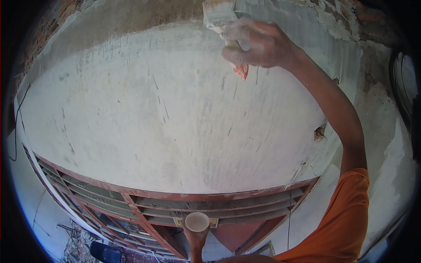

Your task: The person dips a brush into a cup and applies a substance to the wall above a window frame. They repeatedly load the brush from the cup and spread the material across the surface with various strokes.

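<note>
Where plastered wall (pixel 175 114) meets a red louvred vent frame (pixel 175 206) below: right hand (pixel 256 44) clenched around brush (pixel 219 15), bristles high against plaster; left hand (pixel 196 239) gripping a small cup (pixel 197 221).

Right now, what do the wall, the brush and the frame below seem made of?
Wall: plaster, matte, streaky whitewash. Brush in right hand: pale bristles, reddish handle, possibly wood. Frame: red-painted bars, probably metal.
</note>
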Demonstrator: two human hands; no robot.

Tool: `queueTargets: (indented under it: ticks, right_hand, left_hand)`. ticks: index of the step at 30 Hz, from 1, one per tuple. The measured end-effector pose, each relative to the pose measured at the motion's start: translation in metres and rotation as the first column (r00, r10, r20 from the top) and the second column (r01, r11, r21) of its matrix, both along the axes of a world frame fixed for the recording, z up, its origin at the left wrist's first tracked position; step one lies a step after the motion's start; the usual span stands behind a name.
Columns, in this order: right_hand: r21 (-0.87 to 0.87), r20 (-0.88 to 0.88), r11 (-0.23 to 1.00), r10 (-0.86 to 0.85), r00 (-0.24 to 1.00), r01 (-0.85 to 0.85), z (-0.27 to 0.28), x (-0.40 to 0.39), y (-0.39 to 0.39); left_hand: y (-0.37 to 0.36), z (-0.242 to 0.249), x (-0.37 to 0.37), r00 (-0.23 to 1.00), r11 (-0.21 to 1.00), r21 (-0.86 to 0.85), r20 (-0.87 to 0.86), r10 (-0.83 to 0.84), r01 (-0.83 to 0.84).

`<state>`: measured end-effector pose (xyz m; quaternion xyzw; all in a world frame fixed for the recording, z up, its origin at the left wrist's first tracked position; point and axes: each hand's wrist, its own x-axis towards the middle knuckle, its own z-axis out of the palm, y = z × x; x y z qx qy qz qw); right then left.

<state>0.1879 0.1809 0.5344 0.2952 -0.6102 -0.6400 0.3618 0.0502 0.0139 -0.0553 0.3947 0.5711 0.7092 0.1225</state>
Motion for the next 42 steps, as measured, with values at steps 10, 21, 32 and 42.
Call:
queueTargets:
  ticks: [10,21,32,42]
  right_hand:
    - [0.049,0.058,0.998,0.022,0.998,-0.025,0.017,0.009,-0.010]
    - [-0.003,0.039,1.000,0.022,0.999,-0.021,0.003,0.012,-0.010]
    - [-0.029,0.018,0.999,-0.026,1.000,0.027,-0.025,0.005,-0.008]
    - [-0.032,-0.142,0.996,-0.089,0.986,0.085,0.002,0.040,0.007]
  left_hand:
    - [0.002,-0.001,-0.001,1.000,1.000,-0.002,-0.013,0.002,-0.002]
    - [0.005,-0.001,0.000,0.998,0.998,-0.027,-0.021,-0.053,0.052]
    - [0.008,-0.009,-0.001,0.999,0.999,-0.024,-0.031,-0.026,0.025]
    - [0.005,-0.003,-0.003,0.999,0.999,-0.022,0.006,-0.034,0.034]
